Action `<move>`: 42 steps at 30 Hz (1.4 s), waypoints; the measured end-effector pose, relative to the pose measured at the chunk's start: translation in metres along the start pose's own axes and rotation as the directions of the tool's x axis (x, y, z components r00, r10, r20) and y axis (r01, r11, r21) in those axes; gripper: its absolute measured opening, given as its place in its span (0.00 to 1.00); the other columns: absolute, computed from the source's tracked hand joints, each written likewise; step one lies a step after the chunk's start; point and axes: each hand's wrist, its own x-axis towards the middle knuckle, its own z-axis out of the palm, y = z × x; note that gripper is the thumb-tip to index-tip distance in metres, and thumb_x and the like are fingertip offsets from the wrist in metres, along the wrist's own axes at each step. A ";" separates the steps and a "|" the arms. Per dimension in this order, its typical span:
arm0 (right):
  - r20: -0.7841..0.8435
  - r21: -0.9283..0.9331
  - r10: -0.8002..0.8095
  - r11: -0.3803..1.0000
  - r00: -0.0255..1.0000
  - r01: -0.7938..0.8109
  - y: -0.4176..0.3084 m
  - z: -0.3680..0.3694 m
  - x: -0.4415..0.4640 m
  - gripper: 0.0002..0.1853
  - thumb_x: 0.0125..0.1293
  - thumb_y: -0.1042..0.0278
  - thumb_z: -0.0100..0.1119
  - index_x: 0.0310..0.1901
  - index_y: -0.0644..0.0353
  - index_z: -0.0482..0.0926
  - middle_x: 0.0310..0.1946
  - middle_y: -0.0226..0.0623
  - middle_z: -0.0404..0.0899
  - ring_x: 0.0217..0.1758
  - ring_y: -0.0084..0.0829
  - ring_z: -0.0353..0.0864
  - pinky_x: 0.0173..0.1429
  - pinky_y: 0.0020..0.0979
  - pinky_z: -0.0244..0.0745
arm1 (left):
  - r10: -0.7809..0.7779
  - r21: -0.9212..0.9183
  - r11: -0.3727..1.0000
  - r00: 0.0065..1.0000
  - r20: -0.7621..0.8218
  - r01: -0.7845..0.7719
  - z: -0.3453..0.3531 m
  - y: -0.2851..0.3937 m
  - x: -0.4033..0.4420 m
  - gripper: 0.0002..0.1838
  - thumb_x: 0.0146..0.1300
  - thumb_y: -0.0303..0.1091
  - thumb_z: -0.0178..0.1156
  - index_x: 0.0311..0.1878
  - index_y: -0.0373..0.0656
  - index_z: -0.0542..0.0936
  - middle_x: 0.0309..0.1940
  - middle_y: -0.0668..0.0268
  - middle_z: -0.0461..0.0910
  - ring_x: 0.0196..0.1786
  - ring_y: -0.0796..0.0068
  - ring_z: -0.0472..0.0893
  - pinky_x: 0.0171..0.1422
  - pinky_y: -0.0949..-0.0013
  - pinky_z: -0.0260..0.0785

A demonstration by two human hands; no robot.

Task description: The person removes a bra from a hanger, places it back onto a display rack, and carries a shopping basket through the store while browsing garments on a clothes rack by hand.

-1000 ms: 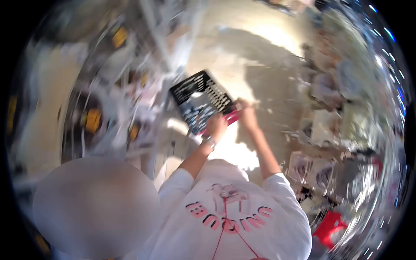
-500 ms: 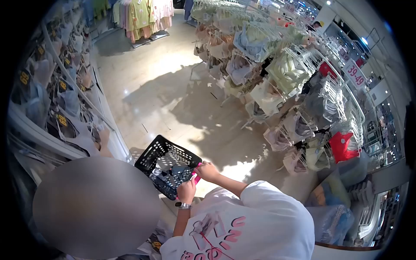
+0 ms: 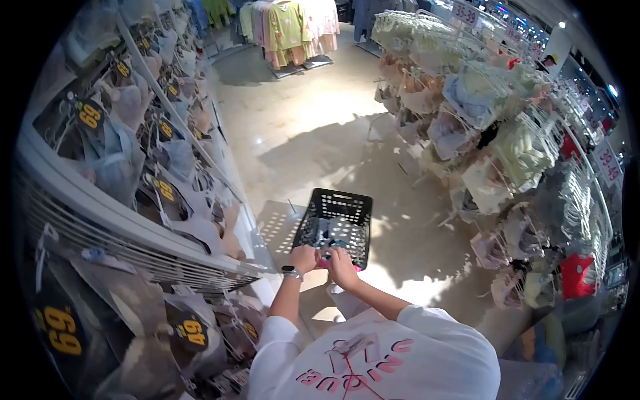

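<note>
A black shopping basket (image 3: 358,208) with punched holes in its walls is in front of me, past my white shirt. Several crumpled grey and dark pieces (image 3: 330,230) lie in it; I cannot make out what they are. Both hands are at its near side, on a pink handle (image 3: 325,264) that mostly hides under my fingers. My left hand (image 3: 306,259), a dark watch on its wrist, is closed on the handle's left part. Close beside it, my right hand (image 3: 342,268) has its fingers bent over the right part.
Racks of hanging bras (image 3: 460,140) line the right side of the aisle. At left, a white wall rack (image 3: 180,240) carries more bras with black price tags (image 3: 89,114). Ahead, a stand of green and pink clothes (image 3: 288,33) is on the pale floor (image 3: 293,100).
My view has swung left, and the basket now points straight ahead instead of slanting left. My hands have come closer together on the handle. A blurred grey oval at lower left is gone.
</note>
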 end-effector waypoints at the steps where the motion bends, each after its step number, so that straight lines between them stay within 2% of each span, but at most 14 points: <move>1: 0.040 0.185 -0.044 0.982 0.998 0.036 0.002 0.004 0.020 0.19 0.62 0.66 0.56 0.53 0.62 0.68 0.50 0.49 0.69 0.54 0.49 0.69 0.59 0.45 0.65 | 0.099 0.048 0.994 0.992 0.074 -0.103 0.001 -0.010 0.018 0.15 0.54 0.47 0.58 0.23 0.47 0.82 0.21 0.55 0.80 0.27 0.55 0.82 0.30 0.55 0.73; 3: 0.034 0.244 -0.106 0.965 0.994 0.095 -0.009 0.000 0.061 0.22 0.63 0.61 0.55 0.56 0.64 0.68 0.54 0.51 0.67 0.57 0.50 0.67 0.61 0.44 0.64 | 0.347 0.216 0.895 0.914 0.212 -0.390 -0.015 -0.015 0.051 0.13 0.50 0.48 0.60 0.29 0.49 0.82 0.24 0.60 0.82 0.28 0.57 0.83 0.31 0.57 0.75; 4: 0.021 0.267 -0.143 0.955 0.989 0.133 -0.011 -0.002 0.087 0.24 0.64 0.59 0.55 0.57 0.65 0.68 0.55 0.53 0.67 0.58 0.51 0.67 0.62 0.44 0.63 | 0.319 0.207 0.919 0.942 0.107 -0.335 0.019 -0.047 0.069 0.13 0.49 0.47 0.61 0.33 0.50 0.81 0.24 0.62 0.81 0.28 0.60 0.83 0.31 0.59 0.75; 8: -0.067 0.318 -0.088 0.942 0.994 0.105 0.024 0.042 0.136 0.27 0.60 0.59 0.58 0.60 0.60 0.67 0.62 0.53 0.60 0.61 0.52 0.65 0.66 0.44 0.61 | 0.275 0.147 0.945 0.953 0.126 -0.292 0.005 -0.039 0.123 0.12 0.50 0.46 0.60 0.32 0.49 0.81 0.23 0.62 0.81 0.28 0.60 0.82 0.30 0.59 0.75; 13: -0.107 0.206 -0.223 0.948 0.969 0.241 0.054 0.028 0.189 0.11 0.58 0.58 0.58 0.35 0.56 0.81 0.57 0.51 0.67 0.56 0.49 0.69 0.57 0.45 0.64 | 0.318 0.110 0.936 0.938 0.141 -0.334 -0.005 -0.033 0.188 0.12 0.51 0.46 0.58 0.31 0.49 0.81 0.22 0.62 0.81 0.27 0.59 0.82 0.30 0.59 0.74; 27: -0.038 -0.104 -0.079 0.992 0.996 0.074 0.138 -0.010 0.315 0.19 0.57 0.49 0.57 0.47 0.48 0.80 0.55 0.42 0.70 0.59 0.47 0.65 0.59 0.49 0.56 | 0.657 -0.030 0.743 0.719 0.228 -0.669 -0.002 -0.032 0.378 0.12 0.55 0.44 0.55 0.27 0.48 0.80 0.20 0.61 0.80 0.25 0.59 0.81 0.28 0.59 0.73; 31: -0.145 -0.166 0.074 0.981 0.987 -0.098 0.158 -0.003 0.338 0.25 0.57 0.42 0.57 0.53 0.44 0.76 0.55 0.41 0.69 0.61 0.46 0.63 0.58 0.55 0.54 | 0.779 -0.085 0.610 0.576 0.248 -0.788 -0.005 -0.026 0.424 0.12 0.56 0.44 0.54 0.26 0.47 0.80 0.20 0.61 0.80 0.24 0.59 0.81 0.27 0.59 0.73; 32: -0.124 -0.182 0.164 0.966 0.979 -0.184 0.150 -0.014 0.349 0.23 0.57 0.45 0.59 0.52 0.43 0.77 0.57 0.41 0.68 0.61 0.48 0.64 0.56 0.64 0.57 | 0.797 -0.095 0.583 0.545 0.258 -0.807 -0.006 -0.023 0.434 0.13 0.56 0.44 0.54 0.26 0.47 0.80 0.20 0.61 0.80 0.24 0.59 0.81 0.27 0.59 0.73; 34: 0.004 -0.287 0.261 0.925 0.965 -0.249 0.150 -0.027 0.367 0.26 0.57 0.45 0.60 0.53 0.50 0.76 0.57 0.44 0.67 0.61 0.50 0.63 0.59 0.61 0.58 | 0.834 -0.120 0.526 0.482 0.268 -0.842 -0.005 -0.018 0.452 0.13 0.57 0.44 0.53 0.25 0.47 0.80 0.19 0.61 0.80 0.24 0.59 0.81 0.27 0.59 0.73; 36: -0.214 -0.150 0.321 0.922 0.922 -0.356 0.169 -0.024 0.374 0.29 0.55 0.49 0.64 0.56 0.53 0.72 0.57 0.47 0.66 0.63 0.51 0.61 0.61 0.56 0.56 | 0.869 -0.153 0.467 0.420 0.261 -0.871 0.000 -0.013 0.471 0.13 0.57 0.43 0.53 0.25 0.47 0.80 0.19 0.61 0.80 0.24 0.59 0.81 0.27 0.59 0.72; 38: -0.422 0.027 0.294 0.950 0.858 -0.312 0.201 -0.017 0.375 0.33 0.52 0.55 0.67 0.59 0.57 0.68 0.58 0.51 0.64 0.64 0.54 0.61 0.64 0.53 0.57 | 0.936 -0.536 0.247 0.342 -0.082 -0.807 0.014 -0.006 0.499 0.14 0.58 0.43 0.52 0.24 0.47 0.80 0.19 0.61 0.79 0.24 0.59 0.81 0.27 0.60 0.72; 39: -0.502 -0.050 0.255 0.946 0.826 -0.322 0.204 -0.028 0.379 0.33 0.53 0.59 0.66 0.58 0.62 0.67 0.58 0.52 0.64 0.62 0.54 0.63 0.65 0.49 0.58 | 0.917 -0.666 0.092 0.323 -0.233 -0.740 0.020 -0.002 0.511 0.14 0.58 0.43 0.52 0.24 0.47 0.80 0.19 0.61 0.79 0.23 0.59 0.81 0.27 0.60 0.72; 41: -0.633 0.044 0.396 0.876 0.665 -0.480 0.222 -0.029 0.367 0.27 0.55 0.70 0.60 0.58 0.65 0.67 0.56 0.52 0.66 0.61 0.50 0.65 0.65 0.40 0.61 | 0.957 -0.479 0.248 0.290 -0.014 -0.842 0.014 0.001 0.523 0.14 0.58 0.43 0.51 0.24 0.47 0.80 0.18 0.61 0.79 0.23 0.59 0.81 0.26 0.60 0.72; 42: -0.657 -0.059 0.408 0.811 0.634 -0.582 0.212 -0.045 0.370 0.24 0.57 0.73 0.58 0.57 0.65 0.68 0.54 0.51 0.68 0.59 0.49 0.67 0.64 0.39 0.61 | 0.914 -0.234 0.362 0.294 0.281 -0.902 -0.007 0.017 0.527 0.13 0.57 0.40 0.51 0.24 0.44 0.79 0.17 0.59 0.78 0.21 0.58 0.80 0.24 0.58 0.71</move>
